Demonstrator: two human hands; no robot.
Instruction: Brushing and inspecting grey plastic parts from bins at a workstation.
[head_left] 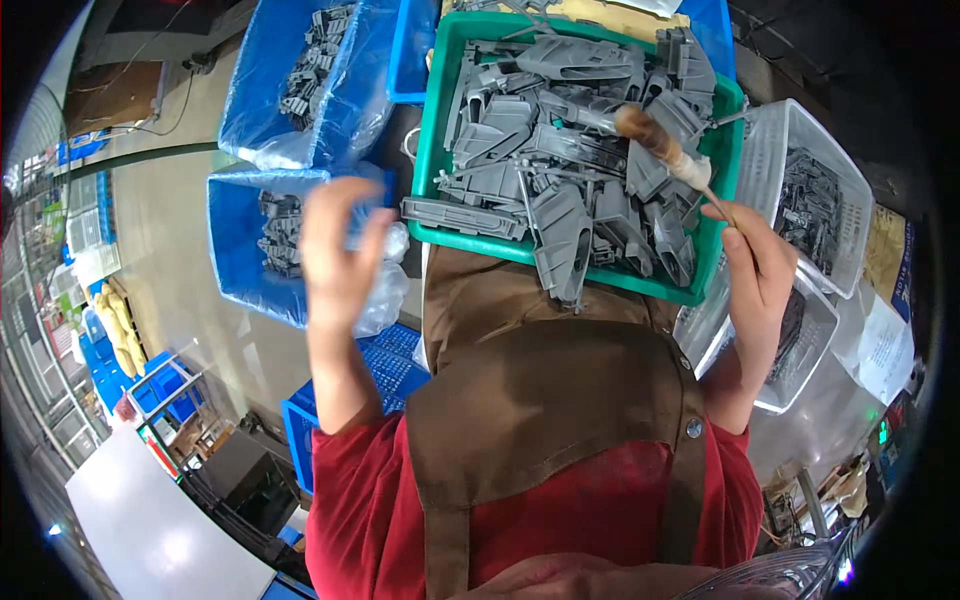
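A green tray (433,150) piled with grey plastic parts (585,150) rests in front of me, against my brown apron. My right hand (760,262) is closed at the tray's right edge, gripping the thin metal end of a wooden-handled tool (648,135). The tool's brown handle points away to the left over the parts, and pale wrapping covers its neck. Left of the tray, my left hand (338,245) is raised beside the blue bins, blurred by motion. Its thumb stands apart from the fingers, and nothing shows between them.
Two lined blue bins (225,235) at the left hold small grey parts. White baskets (850,190) with dark grey parts stand at the right. A blue crate (300,440) sits below my left forearm. Clear plastic bagging (385,290) bulges beside the left hand.
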